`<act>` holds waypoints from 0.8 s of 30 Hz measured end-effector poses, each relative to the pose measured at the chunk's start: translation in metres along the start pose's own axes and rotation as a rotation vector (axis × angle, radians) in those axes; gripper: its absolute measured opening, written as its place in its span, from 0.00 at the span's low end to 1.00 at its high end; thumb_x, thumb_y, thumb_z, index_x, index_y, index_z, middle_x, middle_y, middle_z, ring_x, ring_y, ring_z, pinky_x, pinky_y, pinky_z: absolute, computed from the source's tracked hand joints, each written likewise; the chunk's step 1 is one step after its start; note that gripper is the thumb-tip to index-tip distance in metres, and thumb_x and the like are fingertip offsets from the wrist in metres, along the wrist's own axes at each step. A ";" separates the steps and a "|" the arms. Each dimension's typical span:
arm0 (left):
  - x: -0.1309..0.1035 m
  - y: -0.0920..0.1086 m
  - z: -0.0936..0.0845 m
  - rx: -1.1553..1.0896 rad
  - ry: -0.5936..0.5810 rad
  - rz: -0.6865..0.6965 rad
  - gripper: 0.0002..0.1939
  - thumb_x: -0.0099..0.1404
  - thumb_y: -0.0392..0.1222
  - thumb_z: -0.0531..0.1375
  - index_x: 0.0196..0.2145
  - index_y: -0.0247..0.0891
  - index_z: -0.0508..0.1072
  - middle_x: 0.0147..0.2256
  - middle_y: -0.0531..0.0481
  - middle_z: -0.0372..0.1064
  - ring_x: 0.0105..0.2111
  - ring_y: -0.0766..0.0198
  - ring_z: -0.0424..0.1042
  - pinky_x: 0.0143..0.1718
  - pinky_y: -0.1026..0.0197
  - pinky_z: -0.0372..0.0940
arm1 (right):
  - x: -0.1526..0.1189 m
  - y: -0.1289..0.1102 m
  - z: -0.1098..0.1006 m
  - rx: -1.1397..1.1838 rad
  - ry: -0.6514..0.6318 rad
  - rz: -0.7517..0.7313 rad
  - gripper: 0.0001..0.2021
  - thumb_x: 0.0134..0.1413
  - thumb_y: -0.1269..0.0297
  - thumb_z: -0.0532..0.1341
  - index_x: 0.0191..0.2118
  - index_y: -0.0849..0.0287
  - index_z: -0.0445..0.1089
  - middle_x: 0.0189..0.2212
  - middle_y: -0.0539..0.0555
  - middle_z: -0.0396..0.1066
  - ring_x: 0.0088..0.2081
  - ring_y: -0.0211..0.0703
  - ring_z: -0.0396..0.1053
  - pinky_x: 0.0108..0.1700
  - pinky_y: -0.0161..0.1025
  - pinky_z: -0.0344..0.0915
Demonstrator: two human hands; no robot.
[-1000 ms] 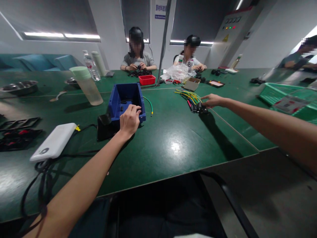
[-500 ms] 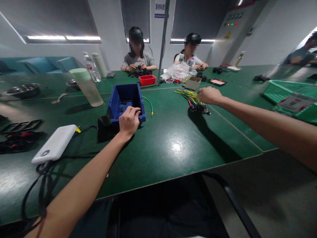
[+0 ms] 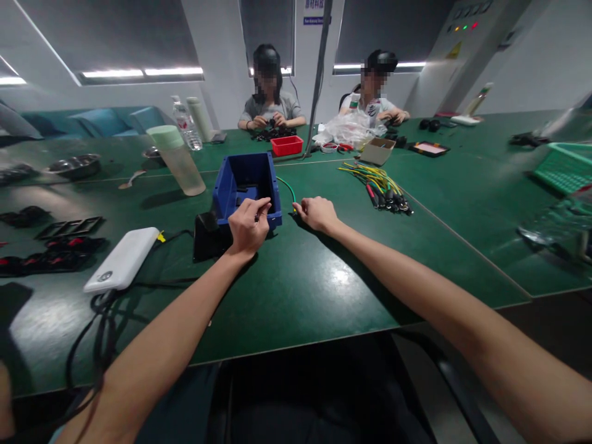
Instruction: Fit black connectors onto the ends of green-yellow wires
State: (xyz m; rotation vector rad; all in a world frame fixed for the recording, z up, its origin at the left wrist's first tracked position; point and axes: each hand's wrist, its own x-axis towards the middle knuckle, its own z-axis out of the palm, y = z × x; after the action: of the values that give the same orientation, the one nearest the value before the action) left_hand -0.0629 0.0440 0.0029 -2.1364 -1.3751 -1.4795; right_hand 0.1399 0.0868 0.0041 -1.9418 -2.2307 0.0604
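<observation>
Green laminate covers the bench [image 3: 324, 290]. Toward its near left edge lies a white power bank [image 3: 123, 259] with black cables [image 3: 99, 320]. Farther in, the left hand [image 3: 247, 228] rests at the front lip of a blue bin [image 3: 247, 188], fingers pinched together on something too small to tell. Just right of the bin, the right hand [image 3: 317, 213] has its fingers closed on the end of a green wire [image 3: 287, 187]. Beyond, toward the middle, lies a bundle of yellow-green wires [image 3: 382, 188]; at the far edge two people sit.
</observation>
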 end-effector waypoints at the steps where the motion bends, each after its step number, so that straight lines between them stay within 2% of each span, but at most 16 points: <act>1: -0.001 0.002 0.000 -0.002 0.001 0.003 0.14 0.72 0.45 0.53 0.42 0.38 0.76 0.33 0.46 0.74 0.32 0.62 0.72 0.37 0.60 0.66 | 0.005 -0.004 0.000 0.002 0.002 0.002 0.34 0.64 0.39 0.40 0.42 0.56 0.77 0.40 0.65 0.77 0.44 0.56 0.75 0.44 0.43 0.65; 5: -0.007 0.014 0.000 -0.072 -0.054 0.092 0.12 0.72 0.42 0.53 0.44 0.39 0.76 0.35 0.46 0.74 0.34 0.64 0.73 0.37 0.62 0.67 | 0.018 -0.009 -0.001 -0.014 0.000 0.018 0.37 0.62 0.36 0.41 0.42 0.60 0.78 0.41 0.69 0.76 0.44 0.61 0.74 0.43 0.47 0.65; 9: -0.015 0.029 0.003 -0.141 -0.245 0.207 0.14 0.71 0.36 0.52 0.46 0.42 0.76 0.40 0.46 0.75 0.37 0.64 0.74 0.38 0.62 0.68 | 0.020 -0.007 0.001 -0.020 -0.010 0.015 0.29 0.61 0.40 0.48 0.47 0.58 0.75 0.44 0.67 0.76 0.45 0.60 0.74 0.42 0.46 0.66; 13: -0.020 0.039 0.005 -0.164 -0.394 0.258 0.15 0.68 0.32 0.53 0.46 0.42 0.76 0.35 0.47 0.75 0.34 0.63 0.75 0.34 0.61 0.68 | 0.021 -0.006 0.002 -0.005 -0.023 0.027 0.25 0.63 0.48 0.49 0.48 0.59 0.75 0.45 0.68 0.76 0.46 0.62 0.74 0.43 0.49 0.66; 18: -0.019 0.040 0.005 -0.192 -0.444 0.267 0.13 0.68 0.33 0.54 0.44 0.39 0.77 0.33 0.48 0.75 0.31 0.64 0.74 0.31 0.61 0.66 | 0.024 -0.004 0.001 0.037 -0.040 0.049 0.21 0.63 0.54 0.52 0.46 0.61 0.76 0.46 0.70 0.75 0.47 0.63 0.73 0.44 0.49 0.67; 24: -0.019 0.036 0.008 -0.163 -0.547 0.317 0.09 0.66 0.34 0.58 0.42 0.38 0.77 0.34 0.48 0.75 0.30 0.64 0.73 0.31 0.63 0.65 | 0.027 0.005 0.000 0.149 -0.030 0.104 0.16 0.56 0.59 0.60 0.43 0.67 0.76 0.44 0.72 0.75 0.47 0.63 0.73 0.43 0.45 0.67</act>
State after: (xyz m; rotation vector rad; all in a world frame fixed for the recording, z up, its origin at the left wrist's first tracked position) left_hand -0.0316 0.0183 -0.0054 -2.8449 -0.9955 -0.9530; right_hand 0.1411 0.1142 0.0065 -1.9867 -2.0762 0.2646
